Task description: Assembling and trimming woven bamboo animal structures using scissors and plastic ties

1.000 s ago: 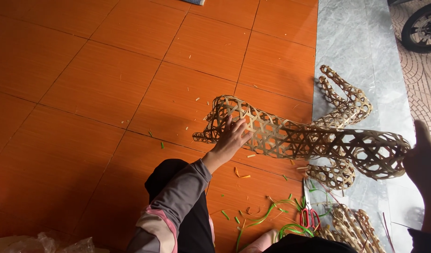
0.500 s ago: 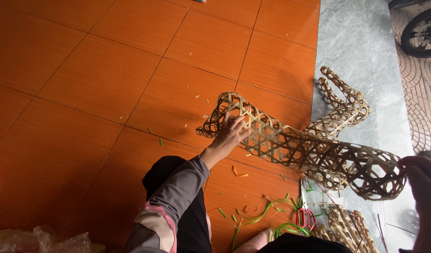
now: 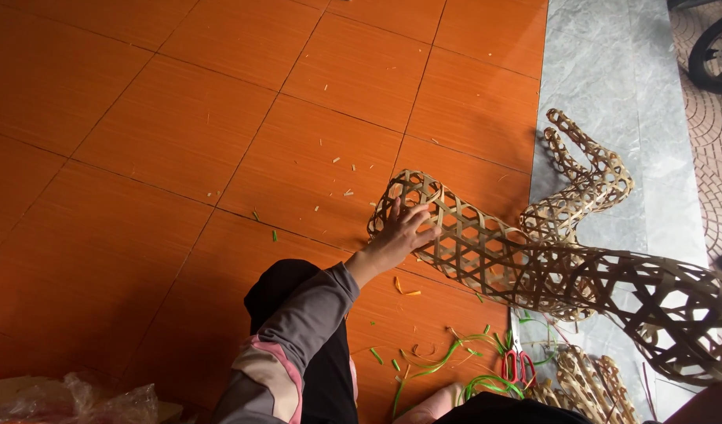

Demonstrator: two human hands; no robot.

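A long woven bamboo lattice tube (image 3: pixel 534 267) lies across the orange tiled floor (image 3: pixel 220 141), narrow at its left end and widening towards the right edge. My left hand (image 3: pixel 399 234) rests on the narrow end, fingers hooked over the open weave near its rim. The grey sleeve with a pink band (image 3: pixel 286 345) runs down to the bottom of the view. A dark sliver in the bottom right corner (image 3: pixel 714 407), below the wide end, may be my right hand; its fingers do not show.
A second curved lattice piece (image 3: pixel 585 169) lies on the grey marble strip (image 3: pixel 612 71). Red-handled scissors (image 3: pixel 518 367), green strips (image 3: pixel 447 357) and more woven pieces (image 3: pixel 592 385) sit near my knees. A plastic bag (image 3: pixel 78 400) is bottom left and a wheel (image 3: pixel 714 55) top right.
The wide end of the tube has swung down and to the right. My right hand, seen at the right edge before, has slipped almost out of view. My left hand stays on the narrow end.
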